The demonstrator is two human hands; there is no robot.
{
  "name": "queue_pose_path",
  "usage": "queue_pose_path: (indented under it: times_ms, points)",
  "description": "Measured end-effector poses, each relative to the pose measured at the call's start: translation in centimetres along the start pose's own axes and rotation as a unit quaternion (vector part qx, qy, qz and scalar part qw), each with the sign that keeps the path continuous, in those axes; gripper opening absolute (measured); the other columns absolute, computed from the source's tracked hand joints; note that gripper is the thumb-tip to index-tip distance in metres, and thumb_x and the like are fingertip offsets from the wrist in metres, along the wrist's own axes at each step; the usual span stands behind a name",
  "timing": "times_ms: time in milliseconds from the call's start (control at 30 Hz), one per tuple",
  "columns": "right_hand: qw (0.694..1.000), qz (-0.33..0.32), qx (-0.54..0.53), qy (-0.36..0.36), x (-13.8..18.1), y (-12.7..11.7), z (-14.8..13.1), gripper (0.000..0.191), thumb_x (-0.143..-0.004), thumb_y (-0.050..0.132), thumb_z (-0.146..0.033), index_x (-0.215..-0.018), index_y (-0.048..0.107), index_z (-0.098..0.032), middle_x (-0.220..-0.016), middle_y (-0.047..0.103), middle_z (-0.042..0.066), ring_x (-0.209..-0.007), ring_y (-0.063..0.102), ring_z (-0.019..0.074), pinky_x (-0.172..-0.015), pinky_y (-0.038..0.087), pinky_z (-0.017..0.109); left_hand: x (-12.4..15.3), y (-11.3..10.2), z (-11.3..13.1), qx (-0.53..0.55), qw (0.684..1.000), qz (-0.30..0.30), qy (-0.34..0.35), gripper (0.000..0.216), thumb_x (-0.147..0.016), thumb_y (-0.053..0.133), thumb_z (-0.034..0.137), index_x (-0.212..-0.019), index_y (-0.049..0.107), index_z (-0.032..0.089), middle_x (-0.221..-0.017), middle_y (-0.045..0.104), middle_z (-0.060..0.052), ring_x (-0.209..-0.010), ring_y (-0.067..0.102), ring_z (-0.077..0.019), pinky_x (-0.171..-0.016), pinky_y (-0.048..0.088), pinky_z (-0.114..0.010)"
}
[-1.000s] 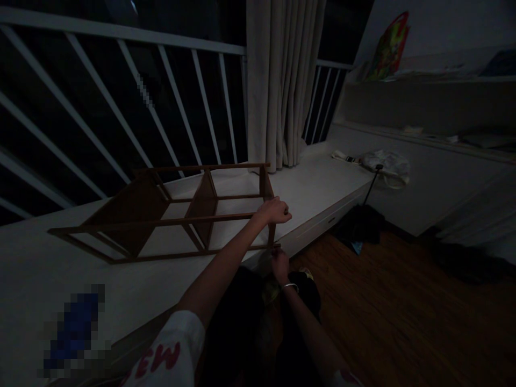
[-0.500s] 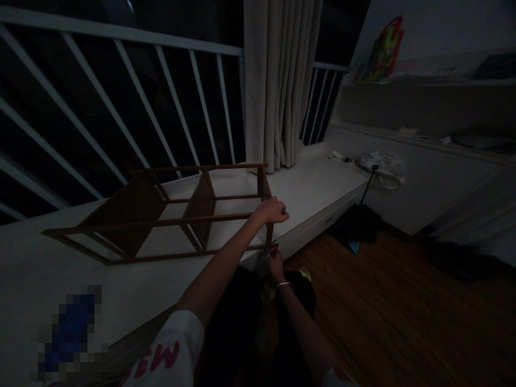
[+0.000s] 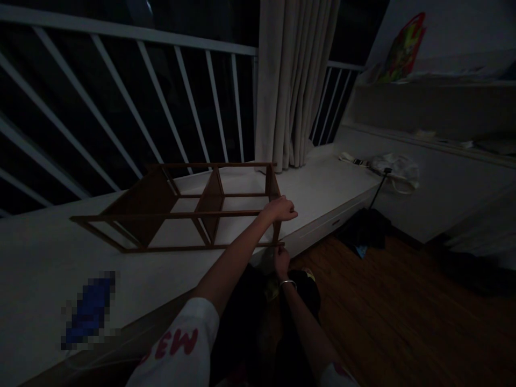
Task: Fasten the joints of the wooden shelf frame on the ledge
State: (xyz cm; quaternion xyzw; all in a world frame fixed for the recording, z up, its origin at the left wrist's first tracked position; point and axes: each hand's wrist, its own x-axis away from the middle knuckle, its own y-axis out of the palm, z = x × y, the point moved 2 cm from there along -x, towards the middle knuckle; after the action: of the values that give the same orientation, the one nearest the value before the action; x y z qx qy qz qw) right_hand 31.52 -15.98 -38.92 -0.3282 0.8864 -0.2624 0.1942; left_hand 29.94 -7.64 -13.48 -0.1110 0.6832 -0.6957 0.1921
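A brown wooden shelf frame (image 3: pixel 181 207) lies on its side on a white window ledge (image 3: pixel 322 185). My left hand (image 3: pixel 281 208) is closed over the upper right corner of the frame. Below it, my right hand (image 3: pixel 281 262), with a bracelet on the wrist, pinches the frame's lower right corner at the ledge's edge. The light is dim, so what the right fingers grip beyond the rail is hard to make out.
White railing bars (image 3: pixel 161 102) and a pale curtain (image 3: pixel 294 80) stand behind the ledge. A white bag (image 3: pixel 393 169) lies at the ledge's far right; dark clothing (image 3: pixel 363 228) sits on the wooden floor (image 3: pixel 403 322). A colourful bag (image 3: pixel 403 45) rests on an upper shelf.
The view has shifted slightly, so the frame and hands sit a little further right. Both hands keep their hold on the frame's right end.
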Motion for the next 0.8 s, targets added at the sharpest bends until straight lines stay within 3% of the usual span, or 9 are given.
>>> queue_pose_path:
  times_ms: [167, 367, 467, 633, 800]
  points:
    - [0.999, 0.031, 0.005, -0.006, 0.6, 0.0, -0.5, 0.040, -0.083, 0.030, -0.036, -0.082, 0.060, -0.010, -0.078, 0.064, 0.016, -0.069, 0.056, 0.0206, -0.063, 0.034, 0.027, 0.1, -0.1, 0.0, 0.004, 1.000, 0.000, -0.001, 0.035, -0.077, 0.043, 0.040, -0.078, 0.068, 0.015, -0.072, 0.063, -0.010, -0.094, 0.052, -0.0209, -0.070, 0.042, -0.027]
    - [0.996, 0.029, -0.082, 0.015, 0.5, -0.1, -0.8, 0.040, -0.083, 0.027, -0.037, -0.080, 0.058, -0.012, -0.077, 0.063, 0.012, -0.070, 0.054, 0.0196, -0.064, 0.035, 0.027, -0.1, 0.1, -0.1, 0.010, 1.000, 0.007, 0.010, 0.033, -0.077, 0.044, 0.038, -0.077, 0.068, 0.015, -0.073, 0.063, -0.009, -0.092, 0.052, -0.0205, -0.072, 0.041, -0.027]
    - [0.997, 0.034, -0.061, -0.010, 1.1, -0.6, -0.9, 0.036, -0.082, 0.031, -0.036, -0.080, 0.057, -0.012, -0.079, 0.062, 0.013, -0.073, 0.053, 0.0203, -0.067, 0.035, 0.029, -0.2, 0.3, -0.2, 0.013, 1.000, 0.013, 0.006, 0.034, -0.076, 0.044, 0.038, -0.078, 0.068, 0.015, -0.072, 0.063, -0.009, -0.091, 0.052, -0.0206, -0.071, 0.040, -0.027]
    - [0.993, -0.022, -0.072, -0.089, 6.7, -0.2, 0.1, 0.030, -0.081, 0.036, -0.036, -0.075, 0.057, -0.016, -0.077, 0.060, 0.010, -0.075, 0.051, 0.0195, -0.073, 0.037, 0.031, -0.2, 0.4, -0.2, 0.001, 1.000, 0.005, 0.015, 0.034, -0.077, 0.043, 0.039, -0.077, 0.067, 0.015, -0.071, 0.062, -0.010, -0.091, 0.053, -0.0211, -0.069, 0.041, -0.027]
    - [0.973, -0.076, -0.218, 0.016, 12.7, -0.2, 0.9, 0.038, -0.084, 0.033, -0.048, -0.071, 0.054, -0.019, -0.067, 0.056, 0.003, -0.064, 0.049, 0.0151, -0.061, 0.038, 0.026, -0.1, 0.2, 0.0, -0.017, 1.000, 0.002, -0.014, 0.037, -0.078, 0.040, 0.044, -0.080, 0.066, 0.017, -0.079, 0.061, -0.010, -0.091, 0.053, -0.0211, -0.067, 0.042, -0.028]
